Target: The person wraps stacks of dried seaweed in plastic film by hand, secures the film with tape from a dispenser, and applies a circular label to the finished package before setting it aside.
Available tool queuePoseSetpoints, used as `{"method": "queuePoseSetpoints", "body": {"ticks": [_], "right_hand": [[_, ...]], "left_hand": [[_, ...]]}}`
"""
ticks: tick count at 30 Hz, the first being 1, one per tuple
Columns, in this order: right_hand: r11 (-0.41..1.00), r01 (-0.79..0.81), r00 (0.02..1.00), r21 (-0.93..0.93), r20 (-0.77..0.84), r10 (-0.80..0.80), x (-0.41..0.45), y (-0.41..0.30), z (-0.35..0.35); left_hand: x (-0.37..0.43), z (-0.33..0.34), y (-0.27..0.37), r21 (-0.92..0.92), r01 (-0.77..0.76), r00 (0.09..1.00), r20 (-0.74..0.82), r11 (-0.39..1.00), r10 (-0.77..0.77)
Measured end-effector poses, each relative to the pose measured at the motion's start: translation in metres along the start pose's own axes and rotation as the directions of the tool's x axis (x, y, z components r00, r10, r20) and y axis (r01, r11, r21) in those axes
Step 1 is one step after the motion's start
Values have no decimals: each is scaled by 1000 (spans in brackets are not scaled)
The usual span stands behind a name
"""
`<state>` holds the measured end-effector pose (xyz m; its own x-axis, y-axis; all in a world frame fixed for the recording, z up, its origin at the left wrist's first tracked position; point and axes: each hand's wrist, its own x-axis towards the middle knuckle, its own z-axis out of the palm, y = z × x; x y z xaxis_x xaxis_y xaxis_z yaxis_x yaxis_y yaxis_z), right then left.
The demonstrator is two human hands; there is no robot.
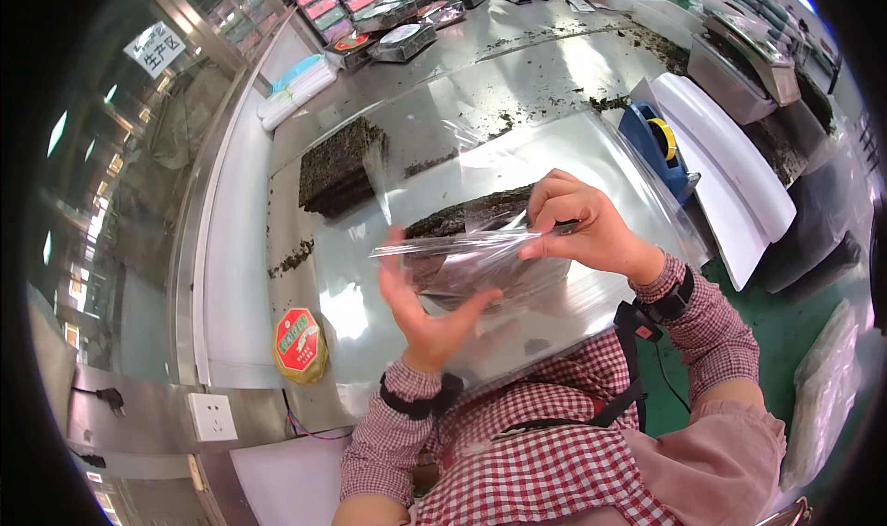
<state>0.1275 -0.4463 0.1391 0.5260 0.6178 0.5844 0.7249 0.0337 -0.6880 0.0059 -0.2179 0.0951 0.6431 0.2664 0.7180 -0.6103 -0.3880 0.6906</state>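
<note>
My right hand (578,224) pinches the edge of a clear plastic film (471,245) between thumb and fingers. The film stretches across to my left hand (433,304), whose thumb and fingers are spread and blurred; whether they grip the film cannot be told. Beneath the film lies a dark, flaky slab (478,207) that looks like dried seaweed, partly hidden by film and hands. A stack of similar dark sheets (339,169) sits behind and to the left, with a strip of clear film standing at its right edge.
At right are a blue tape dispenser (658,151), white sheets (727,179) and a plastic tub (731,75). A red and gold octagonal container (300,346) stands front left. White rolls (298,96) and wrapped packs (405,41) lie farther back. Dark crumbs dot the metal table (429,110).
</note>
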Motion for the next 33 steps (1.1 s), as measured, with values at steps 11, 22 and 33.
{"method": "queuePoseSetpoints", "body": {"ticks": [11, 22, 33], "right_hand": [[994, -60, 921, -86, 380, 88, 19, -33, -7], [934, 301, 904, -194, 370, -214, 21, -59, 1], [920, -391, 896, -11, 225, 383, 110, -21, -15]], "left_hand": [[41, -34, -21, 151, -82, 918, 397, 985, 16], [70, -35, -9, 140, 7, 764, 639, 990, -96], [42, -38, 14, 192, -276, 723, 687, 942, 72]]}}
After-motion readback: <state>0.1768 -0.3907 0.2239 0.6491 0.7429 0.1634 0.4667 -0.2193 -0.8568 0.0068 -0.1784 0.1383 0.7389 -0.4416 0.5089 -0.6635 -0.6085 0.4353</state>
